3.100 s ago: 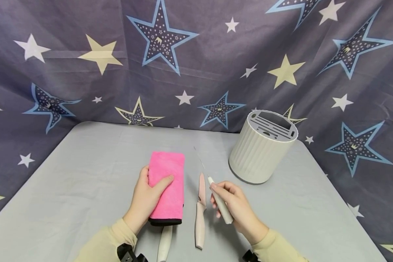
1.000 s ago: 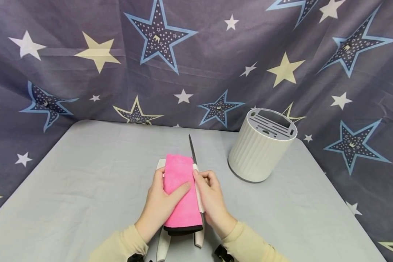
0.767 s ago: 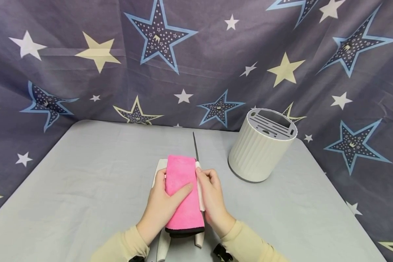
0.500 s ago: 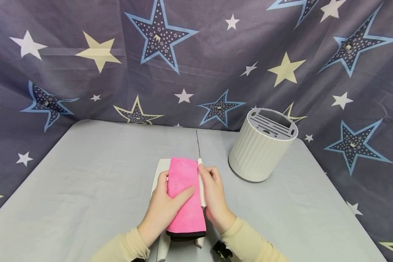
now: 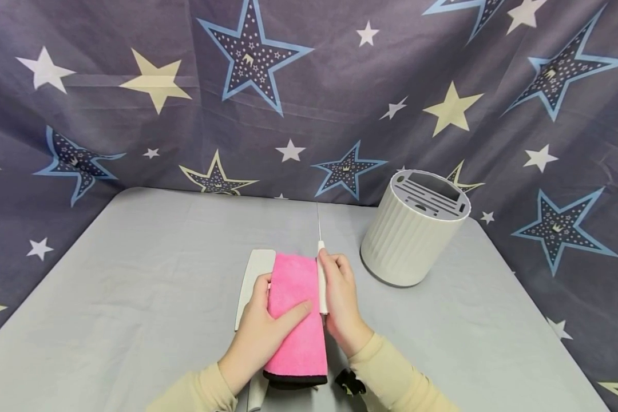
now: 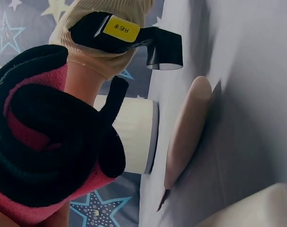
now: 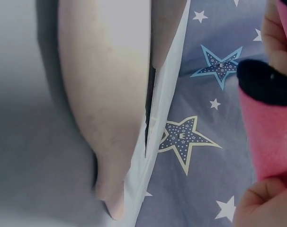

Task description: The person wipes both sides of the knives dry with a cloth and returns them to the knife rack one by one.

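My left hand [image 5: 265, 329] grips a folded pink towel [image 5: 294, 292] with a black edge, thumb across its front. Against the towel's right side, my right hand [image 5: 345, 303] holds a knife by its white handle [image 5: 322, 289]. Its thin blade points away, seen nearly edge-on. Left of the towel lies a white broad-bladed knife [image 5: 252, 280], its handle [image 5: 257, 395] toward me. A smaller knife [image 6: 188, 132] with a pinkish-beige handle lies on the table, seen in the left wrist view; the towel mostly hides it from the head camera.
A ribbed white knife block [image 5: 409, 240] with a slotted grey top stands at the back right. The grey-covered table [image 5: 149, 274] reaches back to a dark star-patterned curtain [image 5: 309, 126].
My right hand has brought its knife left against the towel. Over the last second, both hands have shifted right together, the knife sliding slightly farther forward, and more of the broad blade shows.
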The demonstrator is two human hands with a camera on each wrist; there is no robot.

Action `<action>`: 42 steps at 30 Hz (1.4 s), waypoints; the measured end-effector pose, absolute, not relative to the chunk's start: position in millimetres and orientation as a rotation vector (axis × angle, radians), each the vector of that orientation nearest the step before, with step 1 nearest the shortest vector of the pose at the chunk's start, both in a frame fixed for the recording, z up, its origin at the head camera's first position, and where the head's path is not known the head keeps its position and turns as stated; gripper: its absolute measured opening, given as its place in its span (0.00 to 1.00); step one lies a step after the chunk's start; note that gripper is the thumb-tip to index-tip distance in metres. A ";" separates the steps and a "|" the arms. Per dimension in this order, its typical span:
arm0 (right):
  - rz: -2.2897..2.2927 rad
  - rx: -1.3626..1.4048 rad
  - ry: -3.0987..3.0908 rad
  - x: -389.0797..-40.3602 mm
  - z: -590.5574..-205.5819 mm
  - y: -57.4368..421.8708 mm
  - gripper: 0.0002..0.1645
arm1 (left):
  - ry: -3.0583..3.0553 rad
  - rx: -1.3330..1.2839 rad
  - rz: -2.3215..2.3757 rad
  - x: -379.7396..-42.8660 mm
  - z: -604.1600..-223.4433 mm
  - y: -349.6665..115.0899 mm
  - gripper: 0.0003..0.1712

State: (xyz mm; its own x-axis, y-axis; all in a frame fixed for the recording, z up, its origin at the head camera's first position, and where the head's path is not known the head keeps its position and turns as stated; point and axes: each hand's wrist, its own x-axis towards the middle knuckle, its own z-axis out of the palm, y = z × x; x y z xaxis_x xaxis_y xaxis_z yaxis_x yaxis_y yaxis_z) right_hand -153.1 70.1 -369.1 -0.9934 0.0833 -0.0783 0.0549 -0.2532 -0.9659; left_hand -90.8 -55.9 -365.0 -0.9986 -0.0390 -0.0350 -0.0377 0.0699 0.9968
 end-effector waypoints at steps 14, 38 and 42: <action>2.445 -0.154 -1.968 -149.4 -372.6 68.8 0.16 | -2.272 0.135 -2.093 -94.3 -369.7 -55.6 0.35; 2.481 -0.089 -2.117 -122.8 -367.5 62.9 0.15 | -2.216 0.169 -1.977 -109.6 -362.9 -69.2 0.37; 2.505 -0.073 -2.099 -121.2 -366.4 62.1 0.14 | -2.195 0.175 -1.991 -109.3 -361.4 -69.4 0.36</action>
State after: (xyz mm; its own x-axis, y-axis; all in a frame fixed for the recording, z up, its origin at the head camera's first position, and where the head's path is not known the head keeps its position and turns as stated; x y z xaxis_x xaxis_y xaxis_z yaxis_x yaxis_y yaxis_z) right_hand -121.2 62.1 -366.4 -0.9910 -0.0687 -0.1152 0.1255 -0.1705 -0.9773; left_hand -109.3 -69.4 -361.4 -0.9781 -0.2025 0.0490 0.0290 0.1002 0.9945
